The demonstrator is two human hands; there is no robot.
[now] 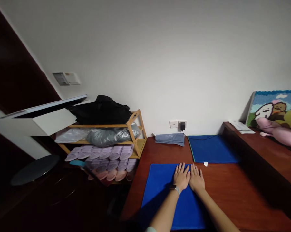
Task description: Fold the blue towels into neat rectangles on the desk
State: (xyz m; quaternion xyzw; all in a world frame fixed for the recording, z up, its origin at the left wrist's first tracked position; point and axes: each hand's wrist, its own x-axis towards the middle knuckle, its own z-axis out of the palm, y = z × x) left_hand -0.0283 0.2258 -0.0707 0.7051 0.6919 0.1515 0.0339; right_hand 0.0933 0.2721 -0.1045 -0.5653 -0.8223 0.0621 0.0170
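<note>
A bright blue cloth [160,183] lies spread flat on the reddish-brown wooden table [227,190]. My left hand [182,178], with a watch [175,188] on its wrist, rests palm down near the cloth's far right part, fingers stretched out. Right beside it, my right hand [196,180] lies flat at the cloth's right edge, its fingers also extended. The two hands touch or nearly touch at the thumbs. Beyond them is a second, darker blue cloth [211,149] with a green edge and a small white tag [205,164].
A folded grey-blue cloth [169,139] lies by the wall, below a black plug [182,126] with a cord. A wooden rack [133,129] holds slippers [115,153] and a black bag [101,111]. On the right, a raised ledge [258,145] carries a pink plush toy [280,133].
</note>
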